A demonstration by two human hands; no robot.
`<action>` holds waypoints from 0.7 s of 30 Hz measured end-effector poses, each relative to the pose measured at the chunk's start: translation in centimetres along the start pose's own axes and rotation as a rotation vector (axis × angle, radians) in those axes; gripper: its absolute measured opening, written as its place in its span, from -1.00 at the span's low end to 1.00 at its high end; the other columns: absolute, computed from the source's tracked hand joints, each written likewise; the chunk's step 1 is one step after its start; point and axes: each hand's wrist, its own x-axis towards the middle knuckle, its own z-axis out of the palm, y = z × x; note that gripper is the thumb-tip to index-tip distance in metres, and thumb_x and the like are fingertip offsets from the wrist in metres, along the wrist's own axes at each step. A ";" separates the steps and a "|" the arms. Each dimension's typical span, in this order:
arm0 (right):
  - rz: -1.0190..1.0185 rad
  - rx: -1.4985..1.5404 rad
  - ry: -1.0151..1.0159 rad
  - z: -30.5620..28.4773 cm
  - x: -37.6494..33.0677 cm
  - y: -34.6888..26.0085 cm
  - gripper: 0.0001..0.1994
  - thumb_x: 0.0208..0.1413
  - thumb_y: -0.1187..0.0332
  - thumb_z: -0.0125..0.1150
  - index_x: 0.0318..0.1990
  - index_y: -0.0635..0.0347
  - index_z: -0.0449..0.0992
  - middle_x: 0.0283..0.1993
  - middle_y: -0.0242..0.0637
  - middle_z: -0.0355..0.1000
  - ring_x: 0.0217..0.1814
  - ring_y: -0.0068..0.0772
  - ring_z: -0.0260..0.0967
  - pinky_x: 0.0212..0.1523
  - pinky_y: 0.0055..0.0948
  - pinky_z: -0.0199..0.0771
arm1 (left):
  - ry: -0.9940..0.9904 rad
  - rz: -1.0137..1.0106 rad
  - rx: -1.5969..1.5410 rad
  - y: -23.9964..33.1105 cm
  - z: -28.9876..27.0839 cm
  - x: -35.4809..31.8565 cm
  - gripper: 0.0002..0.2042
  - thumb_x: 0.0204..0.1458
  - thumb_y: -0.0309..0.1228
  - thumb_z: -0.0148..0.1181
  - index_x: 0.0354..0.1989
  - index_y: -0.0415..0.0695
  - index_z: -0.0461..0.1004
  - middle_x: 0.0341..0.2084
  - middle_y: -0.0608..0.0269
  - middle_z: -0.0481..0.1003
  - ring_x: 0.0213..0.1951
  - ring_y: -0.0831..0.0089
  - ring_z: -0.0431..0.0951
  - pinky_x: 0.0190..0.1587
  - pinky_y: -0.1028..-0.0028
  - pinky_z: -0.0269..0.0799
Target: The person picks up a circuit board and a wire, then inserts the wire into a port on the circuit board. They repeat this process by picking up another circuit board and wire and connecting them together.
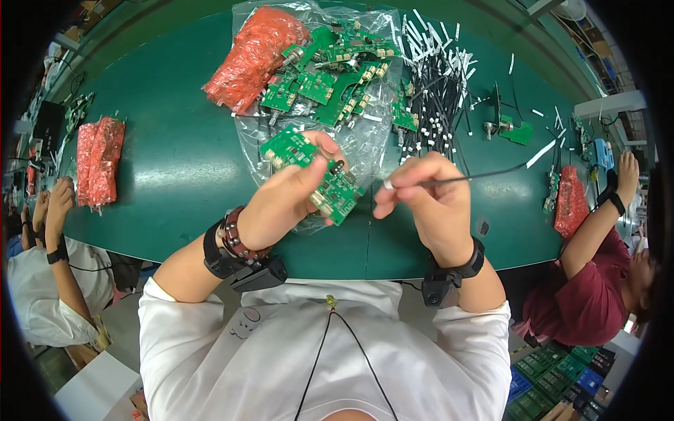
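My left hand (284, 193) grips a green circuit board (337, 186), thumb across its face and fingers behind it. The board is tilted and carries white connectors along its edges. To the right, my right hand (435, 200) pinches a black cable (484, 175) close to its small white plug (388, 184). The cable trails off to the right and ends in a white tag (540, 154). A short gap separates the plug from the board. Behind my hands, several green boards (316, 85) lie in a heap on clear plastic wrap (246, 137).
Many black cables with white tags and plugs (439, 98) lie right of the heap. Red bubble-wrapped bundles (256, 56) rest behind it and at the far left (102, 161). A board with a knob (509, 128) sits at the right. People work at both sides of the green table (168, 140).
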 end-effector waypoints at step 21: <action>-0.705 -0.864 -0.186 1.7 -0.4 0.6 -0.71 -0.36 0.71 0.22 -0.39 0.24 0.40 -0.33 -0.23 0.35 -0.38 -0.31 0.35 -0.43 -0.48 0.35 | 0.014 0.470 0.572 0.0 0.8 -1.2 -0.60 -0.17 -0.57 0.22 -0.12 -0.22 0.24 -0.24 0.24 0.28 -0.31 0.56 0.33 -0.26 0.52 0.26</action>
